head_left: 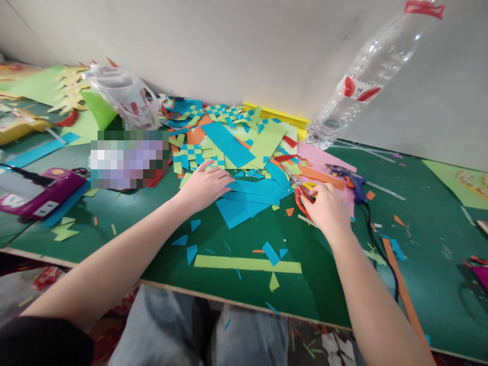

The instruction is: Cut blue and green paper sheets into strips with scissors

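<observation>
Two bare hands are working over a green table point(324, 287), and here's how they stand! The left hand point(208, 185) lies palm down, fingers stretched and gripping nothing that shows, its fingertips on the left edge of the blue paper point(244, 206), right in the middle of the action. Over to the right hand point(328, 206), and it's got thumb and fingers closed on the handles of the red scissors point(302, 199), just beside that blue paper, blades pointing away from the person!

Behind them, what a heap: blue-and-green woven pieces point(190, 156), with a broad blue strip point(229, 145) lying across the top. Just past the right hand sits a blue glue gun point(354, 187), by a pink sheet point(320, 152). Near the front edge, a long light-green strip point(244, 264) stretches sideways among little scraps. Out left, there's a purple power strip point(49, 195), and behind it a yellow glue gun point(23, 127). And towering at the back right, a clear plastic bottle point(358, 86)!
</observation>
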A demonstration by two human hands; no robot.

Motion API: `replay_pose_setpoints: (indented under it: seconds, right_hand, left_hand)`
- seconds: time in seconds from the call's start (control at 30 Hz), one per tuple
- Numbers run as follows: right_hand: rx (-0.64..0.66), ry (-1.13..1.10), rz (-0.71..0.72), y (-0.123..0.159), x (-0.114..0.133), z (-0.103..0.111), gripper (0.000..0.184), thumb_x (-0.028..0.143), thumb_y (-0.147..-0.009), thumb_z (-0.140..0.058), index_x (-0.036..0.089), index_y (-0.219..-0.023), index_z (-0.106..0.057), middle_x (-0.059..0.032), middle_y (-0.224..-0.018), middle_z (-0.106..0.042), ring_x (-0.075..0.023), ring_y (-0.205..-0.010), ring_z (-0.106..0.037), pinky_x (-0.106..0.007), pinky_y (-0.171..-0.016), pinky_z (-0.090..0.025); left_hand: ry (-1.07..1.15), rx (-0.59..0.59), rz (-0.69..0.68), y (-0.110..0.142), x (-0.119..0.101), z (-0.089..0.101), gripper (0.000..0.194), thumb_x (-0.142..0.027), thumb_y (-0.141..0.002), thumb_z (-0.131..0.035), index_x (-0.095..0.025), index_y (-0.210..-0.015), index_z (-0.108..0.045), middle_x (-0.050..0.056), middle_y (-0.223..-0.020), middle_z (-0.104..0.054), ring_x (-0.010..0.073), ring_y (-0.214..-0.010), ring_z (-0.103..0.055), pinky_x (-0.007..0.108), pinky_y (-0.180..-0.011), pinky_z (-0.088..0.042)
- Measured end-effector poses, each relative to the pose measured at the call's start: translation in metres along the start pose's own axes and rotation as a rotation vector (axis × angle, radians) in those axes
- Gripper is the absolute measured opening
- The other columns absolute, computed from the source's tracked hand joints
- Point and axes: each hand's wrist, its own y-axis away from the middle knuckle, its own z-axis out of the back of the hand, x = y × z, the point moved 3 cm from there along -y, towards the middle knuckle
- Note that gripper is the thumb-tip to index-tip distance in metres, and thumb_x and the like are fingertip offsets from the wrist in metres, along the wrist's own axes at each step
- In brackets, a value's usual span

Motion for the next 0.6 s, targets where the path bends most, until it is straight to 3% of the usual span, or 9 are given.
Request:
replay_pose_setpoints:
  seconds: [0.27,0.6]
  right_hand:
    - [-0.01,0.006,0.04,0.0013,0.0006,-0.0009,0.027,0.043,-0.083,-0.056,0.018,-0.092,-0.059,-0.0108,-0.104,-0.062,-0.0259,-0.082,-0.062,-0.032,-0.055,-0.037]
    - [0.018,-0.026,0.049,0.0005,0.0003,-0.0018,0.028,0.043,-0.082,-0.056,0.017,-0.092,-0.059,-0.0122,-0.106,-0.062,-0.0271,-0.087,-0.062,-0.035,-0.061,-0.042]
  left_hand:
    - [0.002,-0.066,-0.031,-0.0015,0.0,0.0027,0.033,-0.023,-0.097,-0.039,-0.022,-0.088,-0.071,0.003,-0.1,-0.072,0.0192,-0.096,-0.066,0.05,-0.111,-0.03]
    - [-0.12,-0.103,-0.057,-0.0037,-0.0062,0.0044,0.031,-0.012,-0.094,-0.038,-0.02,-0.083,-0.065,0.003,-0.089,-0.07,0.0179,-0.087,-0.065,0.048,-0.107,-0.036]
